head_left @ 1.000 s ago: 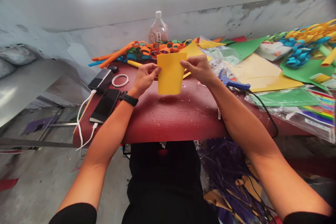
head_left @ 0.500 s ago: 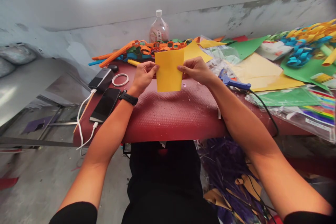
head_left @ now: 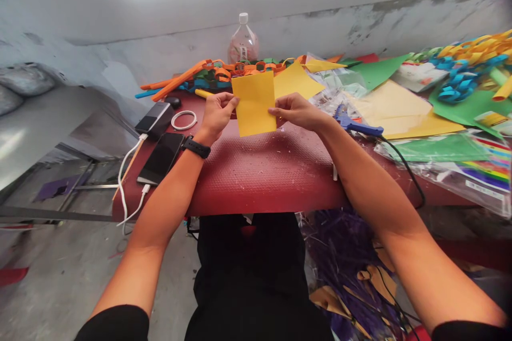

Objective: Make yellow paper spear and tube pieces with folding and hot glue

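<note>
Between my hands a yellow sheet of paper (head_left: 256, 105), roughly rectangular, is held up above the red table (head_left: 260, 170). My left hand (head_left: 218, 113) pinches its left edge between thumb and fingers. At the opposite edge my right hand (head_left: 294, 110) grips the paper with the thumb in front. The fingers behind the sheet are partly hidden. Just beyond it lie a yellow paper piece (head_left: 298, 80) and an orange paper chain (head_left: 224, 72).
Behind the chains stands a clear bottle (head_left: 243, 42). On the left are a phone (head_left: 162, 157), a power bank (head_left: 154, 118) and a coiled white cable (head_left: 184, 120). A blue glue gun (head_left: 358, 125), coloured sheets (head_left: 392, 106) and plastic packets (head_left: 452, 152) crowd the right.
The yellow paper has tilted a little, its left side now slightly higher and its right side lower. My right hand has shifted slightly down. Both hands keep their hold.
</note>
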The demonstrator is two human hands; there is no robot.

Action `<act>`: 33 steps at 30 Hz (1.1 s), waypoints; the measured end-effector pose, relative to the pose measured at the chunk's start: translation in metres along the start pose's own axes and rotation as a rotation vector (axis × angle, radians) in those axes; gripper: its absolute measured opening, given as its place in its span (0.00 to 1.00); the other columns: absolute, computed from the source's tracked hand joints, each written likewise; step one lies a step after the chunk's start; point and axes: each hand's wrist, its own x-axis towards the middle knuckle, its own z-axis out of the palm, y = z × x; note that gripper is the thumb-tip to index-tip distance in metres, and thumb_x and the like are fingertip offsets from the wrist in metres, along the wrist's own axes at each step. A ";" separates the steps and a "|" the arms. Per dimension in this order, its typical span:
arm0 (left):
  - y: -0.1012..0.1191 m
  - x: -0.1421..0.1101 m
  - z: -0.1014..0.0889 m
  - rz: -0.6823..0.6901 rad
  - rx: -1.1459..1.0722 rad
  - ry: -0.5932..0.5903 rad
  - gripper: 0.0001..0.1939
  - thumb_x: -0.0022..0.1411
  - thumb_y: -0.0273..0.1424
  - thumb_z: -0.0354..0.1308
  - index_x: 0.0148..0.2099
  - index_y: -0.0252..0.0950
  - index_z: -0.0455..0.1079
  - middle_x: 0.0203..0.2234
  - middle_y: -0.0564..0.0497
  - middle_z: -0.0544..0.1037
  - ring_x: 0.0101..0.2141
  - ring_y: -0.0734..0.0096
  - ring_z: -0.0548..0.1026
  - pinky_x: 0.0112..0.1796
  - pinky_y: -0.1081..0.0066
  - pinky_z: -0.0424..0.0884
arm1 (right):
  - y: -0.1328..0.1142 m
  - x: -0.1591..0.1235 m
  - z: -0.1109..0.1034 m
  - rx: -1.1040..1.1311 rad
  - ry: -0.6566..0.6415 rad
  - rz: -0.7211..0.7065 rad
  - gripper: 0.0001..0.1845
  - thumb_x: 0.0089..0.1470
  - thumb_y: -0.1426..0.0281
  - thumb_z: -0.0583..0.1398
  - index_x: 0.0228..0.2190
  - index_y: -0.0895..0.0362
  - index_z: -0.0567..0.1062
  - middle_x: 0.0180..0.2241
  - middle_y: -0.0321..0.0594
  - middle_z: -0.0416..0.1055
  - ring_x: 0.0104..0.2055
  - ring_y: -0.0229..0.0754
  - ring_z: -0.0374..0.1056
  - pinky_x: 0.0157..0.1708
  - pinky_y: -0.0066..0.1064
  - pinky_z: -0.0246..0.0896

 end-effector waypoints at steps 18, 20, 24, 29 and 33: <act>-0.005 0.008 -0.013 0.002 -0.009 0.060 0.07 0.73 0.31 0.69 0.40 0.39 0.77 0.30 0.51 0.85 0.35 0.69 0.85 0.42 0.68 0.85 | -0.004 -0.005 0.000 -0.086 -0.094 0.027 0.29 0.60 0.43 0.75 0.28 0.56 0.80 0.26 0.41 0.80 0.25 0.36 0.76 0.25 0.27 0.76; -0.006 0.010 -0.014 0.001 -0.016 0.064 0.07 0.73 0.31 0.68 0.39 0.38 0.76 0.30 0.51 0.85 0.35 0.68 0.86 0.43 0.67 0.85 | -0.005 -0.005 0.000 -0.092 -0.135 0.019 0.30 0.60 0.42 0.74 0.29 0.56 0.81 0.27 0.41 0.80 0.26 0.35 0.76 0.25 0.27 0.76; -0.007 0.011 -0.014 -0.001 -0.017 0.075 0.10 0.72 0.33 0.71 0.38 0.38 0.74 0.30 0.51 0.84 0.34 0.68 0.86 0.43 0.66 0.85 | -0.005 -0.005 0.000 -0.085 -0.172 0.015 0.32 0.58 0.41 0.75 0.27 0.55 0.77 0.25 0.35 0.74 0.25 0.34 0.74 0.25 0.26 0.76; 0.001 0.005 -0.012 -0.055 -0.048 0.031 0.11 0.73 0.40 0.70 0.43 0.38 0.76 0.35 0.50 0.87 0.37 0.69 0.86 0.39 0.70 0.85 | -0.004 -0.003 0.002 -0.074 -0.128 -0.006 0.30 0.60 0.44 0.75 0.26 0.55 0.77 0.24 0.34 0.72 0.25 0.34 0.72 0.25 0.26 0.77; 0.003 -0.002 -0.010 -0.105 -0.059 -0.086 0.19 0.66 0.42 0.77 0.48 0.36 0.77 0.39 0.46 0.88 0.38 0.67 0.87 0.35 0.72 0.83 | -0.003 -0.002 0.003 -0.044 -0.060 -0.047 0.33 0.54 0.40 0.76 0.26 0.55 0.77 0.23 0.34 0.71 0.24 0.33 0.71 0.26 0.28 0.80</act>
